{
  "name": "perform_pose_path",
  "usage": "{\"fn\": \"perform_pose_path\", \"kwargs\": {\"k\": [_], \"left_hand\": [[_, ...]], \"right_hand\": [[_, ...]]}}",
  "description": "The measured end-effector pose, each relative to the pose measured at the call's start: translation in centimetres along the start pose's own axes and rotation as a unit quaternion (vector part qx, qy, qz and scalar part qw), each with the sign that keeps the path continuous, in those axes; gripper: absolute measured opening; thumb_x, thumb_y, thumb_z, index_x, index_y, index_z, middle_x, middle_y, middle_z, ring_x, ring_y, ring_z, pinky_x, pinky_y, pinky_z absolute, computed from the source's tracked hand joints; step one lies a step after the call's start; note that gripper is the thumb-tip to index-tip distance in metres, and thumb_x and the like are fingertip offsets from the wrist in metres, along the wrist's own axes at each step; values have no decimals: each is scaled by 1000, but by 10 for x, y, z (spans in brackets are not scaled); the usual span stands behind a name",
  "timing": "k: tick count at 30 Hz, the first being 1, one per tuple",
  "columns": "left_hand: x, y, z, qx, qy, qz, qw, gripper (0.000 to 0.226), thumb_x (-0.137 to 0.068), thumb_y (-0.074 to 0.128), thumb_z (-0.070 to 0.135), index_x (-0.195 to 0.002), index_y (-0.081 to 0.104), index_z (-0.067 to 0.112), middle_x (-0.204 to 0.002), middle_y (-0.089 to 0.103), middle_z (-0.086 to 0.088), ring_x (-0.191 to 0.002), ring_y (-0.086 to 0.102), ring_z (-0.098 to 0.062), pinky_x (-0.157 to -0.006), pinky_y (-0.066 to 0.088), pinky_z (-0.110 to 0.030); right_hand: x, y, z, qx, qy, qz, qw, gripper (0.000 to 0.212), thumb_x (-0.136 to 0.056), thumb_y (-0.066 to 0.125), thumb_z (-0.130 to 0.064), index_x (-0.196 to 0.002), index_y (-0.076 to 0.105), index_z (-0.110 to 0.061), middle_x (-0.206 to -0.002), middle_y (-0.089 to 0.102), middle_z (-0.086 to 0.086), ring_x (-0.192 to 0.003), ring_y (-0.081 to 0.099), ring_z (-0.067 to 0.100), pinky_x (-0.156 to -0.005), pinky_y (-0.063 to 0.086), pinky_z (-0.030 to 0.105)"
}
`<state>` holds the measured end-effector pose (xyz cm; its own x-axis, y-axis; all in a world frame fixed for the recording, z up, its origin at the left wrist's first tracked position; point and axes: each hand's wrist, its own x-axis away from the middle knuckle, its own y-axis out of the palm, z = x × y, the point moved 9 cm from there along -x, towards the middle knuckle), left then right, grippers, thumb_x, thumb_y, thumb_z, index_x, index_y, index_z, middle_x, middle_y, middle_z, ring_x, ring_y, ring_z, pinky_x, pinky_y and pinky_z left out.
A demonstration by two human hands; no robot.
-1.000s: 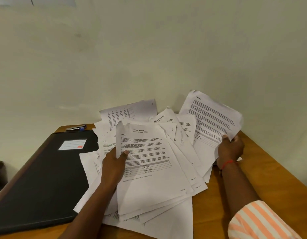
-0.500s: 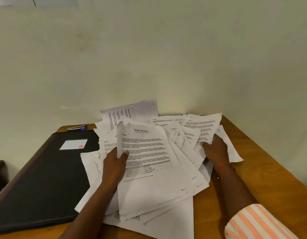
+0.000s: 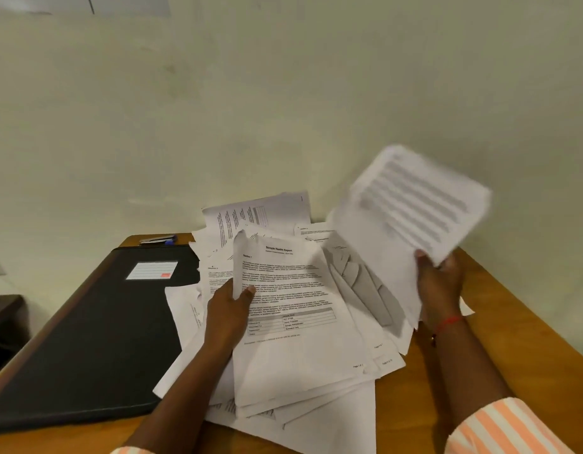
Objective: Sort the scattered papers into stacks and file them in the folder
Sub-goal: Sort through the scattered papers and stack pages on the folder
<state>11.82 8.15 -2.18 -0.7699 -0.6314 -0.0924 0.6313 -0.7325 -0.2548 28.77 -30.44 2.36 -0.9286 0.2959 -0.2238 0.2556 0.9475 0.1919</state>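
Note:
A loose heap of printed white papers (image 3: 359,290) covers the middle of the wooden table (image 3: 529,322). My left hand (image 3: 228,306) grips the left edge of a small stack (image 3: 300,339) whose top sheet is headed as a health report, thumb on top. My right hand (image 3: 439,283) holds another sheet (image 3: 414,204) lifted off the heap at the right, tilted up and blurred by motion. A shut black folder (image 3: 87,339) with a white label lies flat on the left of the table, its right edge under some papers.
A stapler or pen with blue parts (image 3: 159,239) lies at the table's back edge behind the folder. A pale wall stands close behind the table. A dark object (image 3: 5,322) sits off the table's left side. Bare wood shows at the right.
My right hand went down onto the papers at the right of the heap, then came up again holding a sheet. My left hand kept its grip on the stack.

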Motion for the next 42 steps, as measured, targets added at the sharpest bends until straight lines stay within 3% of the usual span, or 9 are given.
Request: {"fn": "perform_pose_path", "kwargs": {"k": [2, 4, 8, 13, 19, 25, 29, 35, 42], "left_hand": [[-1, 0, -1, 1, 0, 0, 1000, 29, -104, 56, 31, -131, 62, 22, -122, 68, 4, -98, 66, -19, -81, 54, -33], [-2, -1, -1, 1, 2, 0, 1000, 27, -104, 56, 31, -129, 62, 24, -119, 69, 5, -93, 67, -15, -72, 52, -24], [-1, -1, -1, 13, 2, 6, 1000, 17, -104, 56, 31, -121, 60, 31, -110, 67, 11, -89, 66, -12, -65, 50, -19], [0, -2, 0, 30, 1, 9, 1000, 24, -104, 56, 31, -127, 60, 28, -118, 66, 9, -98, 66, -18, -82, 56, -37], [2, -2, 4, 29, 8, 12, 999, 15, -104, 55, 30, -119, 58, 33, -104, 64, 19, -83, 61, 0, -66, 48, -17], [4, -4, 9, 24, 25, 15, 999, 15, -104, 55, 30, -118, 59, 33, -108, 65, 14, -95, 66, -15, -69, 50, -20], [14, -31, 36, 60, 86, 104, 989, 15, -103, 56, 29, -118, 57, 33, -106, 67, 17, -91, 71, -9, -72, 61, -29], [32, -104, 52, 190, 130, 352, 907, 29, -102, 60, 25, -130, 58, 17, -110, 66, 17, -100, 67, 6, -79, 58, -16], [13, -100, 8, 351, -33, 338, 873, 30, -102, 60, 17, -132, 63, 16, -111, 72, 10, -100, 71, -8, -94, 58, -35]], "right_hand": [[24, 47, 7, 140, 0, -188, 972, 25, -98, 62, -18, -122, 68, -25, -113, 71, -10, -104, 67, 14, -85, 55, 32], [41, 68, 18, 241, -22, -268, 933, 21, -97, 64, -18, -117, 70, -24, -110, 71, -9, -102, 65, 15, -78, 50, 24], [31, 56, 14, 264, -56, -204, 941, 21, -92, 72, -16, -112, 67, -12, -114, 71, 0, -102, 63, 16, -83, 46, 25], [18, 42, 16, 267, -47, -205, 941, 37, -102, 57, -15, -138, 55, -10, -135, 61, 7, -120, 57, 26, -94, 41, 28], [9, 27, 18, 262, -28, -146, 953, 32, -104, 52, -12, -135, 56, -6, -134, 63, 15, -116, 61, 35, -87, 44, 29], [6, 18, 21, 291, -22, -101, 951, 26, -104, 53, -13, -127, 61, -7, -127, 66, 15, -108, 64, 33, -85, 51, 34], [11, 0, -7, 420, -119, 43, 899, 21, -102, 54, -14, -120, 63, -7, -114, 68, 17, -100, 66, 37, -80, 60, 46], [28, 37, -16, 413, -207, -6, 887, 26, -101, 53, -10, -124, 64, -5, -113, 69, 17, -99, 66, 37, -78, 51, 36], [25, 39, 3, 404, -155, -51, 900, 26, -102, 53, -15, -125, 63, -7, -125, 67, 16, -108, 66, 38, -86, 55, 40]]}}
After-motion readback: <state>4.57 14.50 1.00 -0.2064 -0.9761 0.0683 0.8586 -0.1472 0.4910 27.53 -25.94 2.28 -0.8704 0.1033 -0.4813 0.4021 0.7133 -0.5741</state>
